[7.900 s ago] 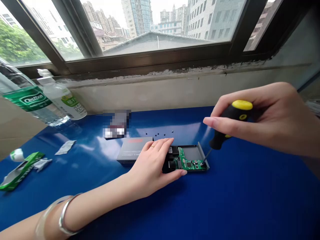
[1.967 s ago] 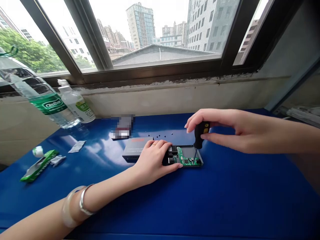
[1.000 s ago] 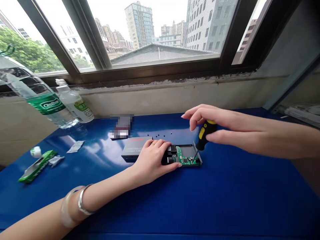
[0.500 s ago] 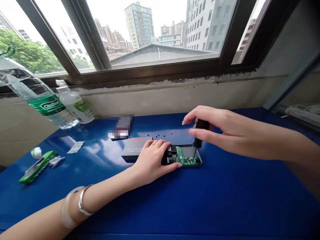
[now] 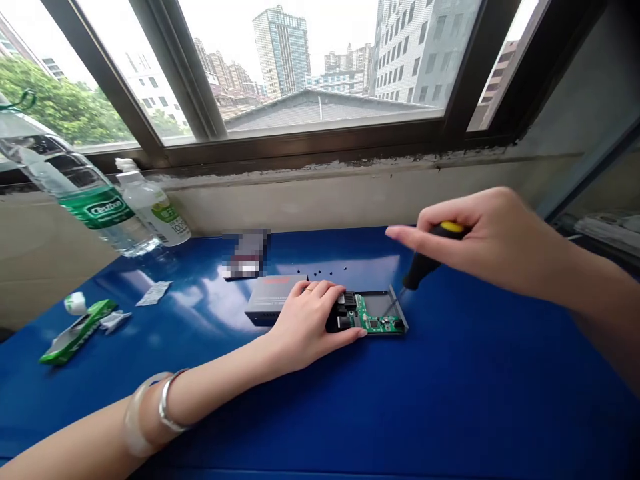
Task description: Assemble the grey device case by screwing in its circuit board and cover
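my spread left hand [image 5: 305, 315] presses the open metal case [image 5: 398, 310] down, its green circuit board [image 5: 375, 321] still seated. my right hand [image 5: 480, 243] pinches a yellow-capped screwdriver [image 5: 423, 269] above the board. beyond my left hand, the grey cover [image 5: 273, 300] is off, small black screws [image 5: 317, 273] set out.

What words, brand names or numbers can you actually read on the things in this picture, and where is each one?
"Cestbon": green label on the big water bottle
"100": green-and-white label on the smaller bottle; its other print is too small to read
Red print on the grey metal box: too blurred to read
Green packet: print too small to read
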`<state>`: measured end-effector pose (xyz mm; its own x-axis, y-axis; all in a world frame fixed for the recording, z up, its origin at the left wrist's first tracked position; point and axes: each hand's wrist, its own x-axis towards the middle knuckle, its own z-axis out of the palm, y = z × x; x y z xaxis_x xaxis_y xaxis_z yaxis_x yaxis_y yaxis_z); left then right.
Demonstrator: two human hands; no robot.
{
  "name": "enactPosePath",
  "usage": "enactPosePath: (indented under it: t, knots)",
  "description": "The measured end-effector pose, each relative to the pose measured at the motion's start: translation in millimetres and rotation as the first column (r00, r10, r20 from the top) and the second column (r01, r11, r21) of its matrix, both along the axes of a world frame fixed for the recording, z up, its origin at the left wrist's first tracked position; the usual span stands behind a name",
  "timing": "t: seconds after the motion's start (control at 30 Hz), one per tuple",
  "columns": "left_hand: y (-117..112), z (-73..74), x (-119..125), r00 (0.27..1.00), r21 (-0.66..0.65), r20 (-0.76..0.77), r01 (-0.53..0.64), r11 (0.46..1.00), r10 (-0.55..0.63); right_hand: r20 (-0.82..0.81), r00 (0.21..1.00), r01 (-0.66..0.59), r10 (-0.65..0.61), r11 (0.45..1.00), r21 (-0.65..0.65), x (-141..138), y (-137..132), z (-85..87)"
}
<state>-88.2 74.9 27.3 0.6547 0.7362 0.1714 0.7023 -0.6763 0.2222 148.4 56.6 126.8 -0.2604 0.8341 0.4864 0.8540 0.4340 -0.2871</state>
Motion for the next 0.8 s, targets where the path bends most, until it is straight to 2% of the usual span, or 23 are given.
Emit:
enactPosePath:
  t: [0.1, 0.17, 0.37, 0.47, 0.63, 0.73, 0.8]
  knots:
    - [0, -1.7, -1, 1.0, 0.006, 0.016, 0.015, 1.0, -0.015, -0.219, 0.974, 0.088, -0.063, 0.99, 0.106, 3, 7, -0.6]
    - [0, -2.9, -2, 1.0, 0.014, 0.025, 0.016, 1.0, -0.016, -0.301, 0.951, 0.113, -0.069, 0.985, 0.132, 3, 15, -8.0]
    - [0, -5.3, -3, 0.999, 0.026, 0.025, 0.02, 0.999, -0.02, -0.302, 0.949, 0.11, -0.089, 0.992, 0.054, -9, 38, -46.5]
    - [-1, -5.3, -3, 0.999, 0.021, 0.031, 0.022, 1.0, -0.022, -0.253, 0.964, 0.093, -0.081, 0.995, 0.038, -13, 40, -56.2]
    - [-2, -4.0, -2, 0.996, -0.01, 0.084, -0.002, 1.0, 0.003, -0.286, 0.952, 0.13, -0.112, 0.991, 0.044, -8, 43, -56.9]
    - [-2, -3.6, -2, 0.973, -0.058, 0.22, -0.061, 0.996, 0.072, -0.354, 0.933, 0.115, -0.072, 0.988, 0.104, -4, 43, -51.9]
    - [-2, -3.8, -3, 0.927, -0.111, 0.348, -0.109, 0.988, 0.141, -0.397, 0.918, 0.085, -0.021, 0.986, 0.144, -4, 40, -46.2]
